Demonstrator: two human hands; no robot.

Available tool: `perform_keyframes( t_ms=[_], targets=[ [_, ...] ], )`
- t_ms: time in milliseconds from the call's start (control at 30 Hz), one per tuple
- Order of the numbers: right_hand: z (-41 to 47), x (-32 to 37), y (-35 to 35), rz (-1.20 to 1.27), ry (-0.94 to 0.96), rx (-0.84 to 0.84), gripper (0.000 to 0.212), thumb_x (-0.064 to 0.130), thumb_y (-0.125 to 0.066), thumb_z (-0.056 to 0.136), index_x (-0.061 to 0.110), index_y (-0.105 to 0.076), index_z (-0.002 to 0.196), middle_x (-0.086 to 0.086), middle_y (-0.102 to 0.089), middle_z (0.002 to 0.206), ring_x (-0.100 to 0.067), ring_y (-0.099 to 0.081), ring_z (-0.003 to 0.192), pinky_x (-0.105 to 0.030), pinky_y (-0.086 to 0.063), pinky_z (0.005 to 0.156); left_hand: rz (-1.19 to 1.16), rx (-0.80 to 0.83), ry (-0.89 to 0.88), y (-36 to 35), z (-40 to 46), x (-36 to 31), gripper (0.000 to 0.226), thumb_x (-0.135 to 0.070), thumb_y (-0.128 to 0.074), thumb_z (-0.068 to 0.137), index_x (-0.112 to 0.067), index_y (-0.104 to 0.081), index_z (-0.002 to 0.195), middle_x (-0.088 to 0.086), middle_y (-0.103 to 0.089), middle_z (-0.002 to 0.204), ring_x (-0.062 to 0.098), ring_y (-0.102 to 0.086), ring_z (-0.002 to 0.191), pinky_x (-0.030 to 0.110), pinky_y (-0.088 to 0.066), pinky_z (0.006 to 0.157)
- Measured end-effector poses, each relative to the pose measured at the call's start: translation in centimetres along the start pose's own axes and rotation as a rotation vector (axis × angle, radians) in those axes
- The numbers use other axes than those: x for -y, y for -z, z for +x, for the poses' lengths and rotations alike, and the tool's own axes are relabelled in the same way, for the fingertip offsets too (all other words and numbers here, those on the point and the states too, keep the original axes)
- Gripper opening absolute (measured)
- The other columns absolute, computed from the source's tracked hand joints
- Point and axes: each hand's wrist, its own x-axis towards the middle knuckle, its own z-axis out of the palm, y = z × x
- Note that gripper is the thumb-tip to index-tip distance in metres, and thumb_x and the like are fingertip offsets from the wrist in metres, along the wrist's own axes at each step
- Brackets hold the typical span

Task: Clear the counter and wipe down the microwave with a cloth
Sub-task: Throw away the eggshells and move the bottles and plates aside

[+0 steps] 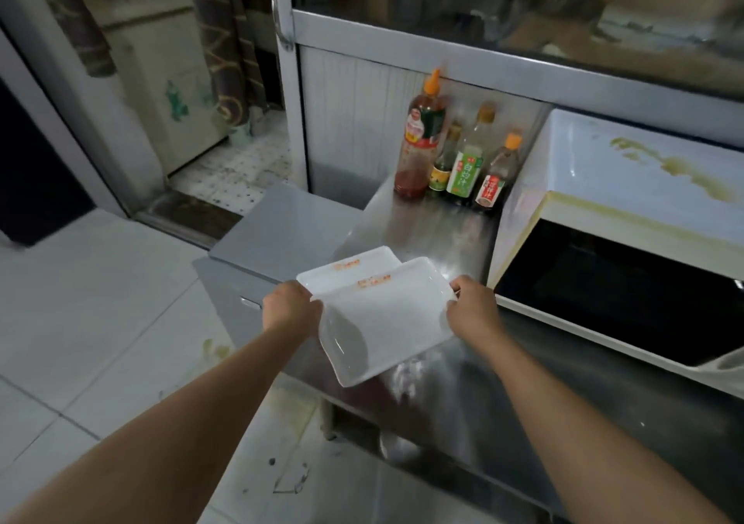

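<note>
Right now I am holding two white rectangular plates, stacked, above the near edge of the steel counter point(422, 217). My left hand point(292, 308) is clamped on the left side of the top plate point(386, 322), and my right hand point(473, 306) is gripping its right corner, fingers curled under the rim where I cannot see them. The top plate is tilting, its near end hanging out past the counter edge toward me. The lower plate point(350, 268) is peeking out behind and to the left of it. Both are carrying an orange-red smear along the far rim.

Beside my right hand the white microwave point(628, 185) is sitting on the counter, its dark door point(604, 286) facing me. Yellowish stains are spreading across its top and along the front edge above the door.

At the back of the counter four bottles are standing close together against the wall, just left of the microwave: a tall sauce bottle point(420, 137) with an orange cap, a small dark bottle point(443, 165) with a green label, a clear bottle point(469, 161) with a green label, and a dark bottle point(497, 177) with a red label.

Left of the counter a lower grey cabinet point(282, 229) is standing on the pale tiled floor point(100, 310). I am seeing no cloth anywhere.
</note>
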Motion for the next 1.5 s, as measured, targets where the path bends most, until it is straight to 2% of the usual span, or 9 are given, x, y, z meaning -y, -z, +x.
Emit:
perform_keyframes(
  t_ms=[533,633,733,800,900,1133,1267,1367,1500],
  targets=[
    [8.7,4.4,-5.3,-0.058,0.029,0.108,0.019,-0.002,-0.046,0.075,0.006,-0.058,0.087,-0.013,-0.061,0.096,-0.032,-0.056,0.089,-0.030,-0.041,0.068,-0.118,-0.027,0.111,-0.6,9.2,1.5,0.011,-0.007,-0.056,0.078,-0.016,-0.062,0.076,0.012,-0.071,0.082,0.027,-0.066,0.087,0.034,-0.055,0.081],
    [9.5,4.0,-6.5,-0.092,0.045,0.129,0.015,-0.004,-0.047,0.076,0.007,-0.055,0.084,-0.015,-0.061,0.097,-0.031,-0.055,0.087,-0.029,-0.038,0.067,-0.093,-0.020,0.125,-1.5,10.2,1.9,0.009,-0.008,-0.057,0.080,-0.014,-0.064,0.082,0.013,-0.070,0.086,0.029,-0.066,0.087,0.037,-0.056,0.080],
    [9.9,3.4,-7.3,-0.135,0.060,0.126,0.021,-0.002,-0.049,0.080,0.005,-0.059,0.098,-0.015,-0.060,0.106,-0.033,-0.056,0.097,-0.032,-0.043,0.075,-0.073,-0.024,0.140,-2.4,10.8,2.2,0.013,-0.008,-0.056,0.080,-0.011,-0.066,0.087,0.013,-0.070,0.088,0.030,-0.065,0.087,0.035,-0.056,0.078],
    [10.0,3.1,-7.7,-0.132,0.069,0.118,0.024,-0.001,-0.050,0.081,0.004,-0.059,0.102,-0.015,-0.059,0.108,-0.033,-0.056,0.100,-0.034,-0.044,0.080,-0.048,-0.048,0.150,-3.0,10.9,2.4,0.015,-0.011,-0.055,0.081,-0.013,-0.067,0.090,0.010,-0.068,0.091,0.027,-0.061,0.087,0.028,-0.049,0.072],
    [10.2,2.8,-8.2,-0.093,0.084,0.102,0.021,-0.001,-0.050,0.081,0.005,-0.058,0.100,-0.013,-0.059,0.107,-0.031,-0.055,0.097,-0.031,-0.040,0.074,0.019,-0.101,0.168,-3.5,11.0,2.5,0.014,-0.016,-0.056,0.082,-0.017,-0.064,0.093,0.007,-0.065,0.094,0.024,-0.053,0.085,0.026,-0.034,0.067],
    [10.6,2.3,-8.3,-0.069,0.098,0.106,0.020,0.004,-0.055,0.085,0.008,-0.057,0.104,-0.013,-0.056,0.111,-0.030,-0.056,0.097,-0.034,-0.044,0.081,0.000,-0.135,0.118,-4.3,11.1,3.1,0.012,-0.012,-0.060,0.082,-0.013,-0.059,0.094,0.009,-0.067,0.091,0.026,-0.056,0.085,0.027,-0.036,0.066],
    [10.9,1.8,-8.1,0.002,0.059,0.144,0.038,0.016,-0.060,0.085,0.007,-0.051,0.122,-0.014,-0.052,0.120,-0.032,-0.053,0.108,-0.036,-0.042,0.089,0.061,-0.058,0.104,-4.0,10.9,3.5,0.030,-0.029,-0.065,0.083,-0.014,-0.052,0.106,0.008,-0.068,0.095,0.026,-0.059,0.091,0.028,-0.039,0.069],
    [11.6,1.9,-8.1,0.038,0.048,0.216,0.047,0.018,-0.060,0.085,0.007,-0.047,0.129,-0.015,-0.052,0.124,-0.032,-0.051,0.113,-0.037,-0.041,0.093,0.112,0.033,0.167,-3.8,10.2,3.7,0.041,-0.036,-0.066,0.081,-0.013,-0.048,0.111,0.006,-0.054,0.093,0.025,-0.059,0.086,0.031,-0.046,0.071],
    [12.3,2.2,-8.6,0.049,0.065,0.285,0.033,0.014,-0.057,0.085,0.005,-0.054,0.117,-0.015,-0.061,0.112,-0.033,-0.055,0.104,-0.033,-0.043,0.084,0.076,0.200,0.250,-5.0,9.2,3.4,0.035,-0.030,-0.065,0.079,-0.009,-0.050,0.104,0.012,-0.063,0.094,0.026,-0.068,0.073,0.031,-0.057,0.065]
  ],
)
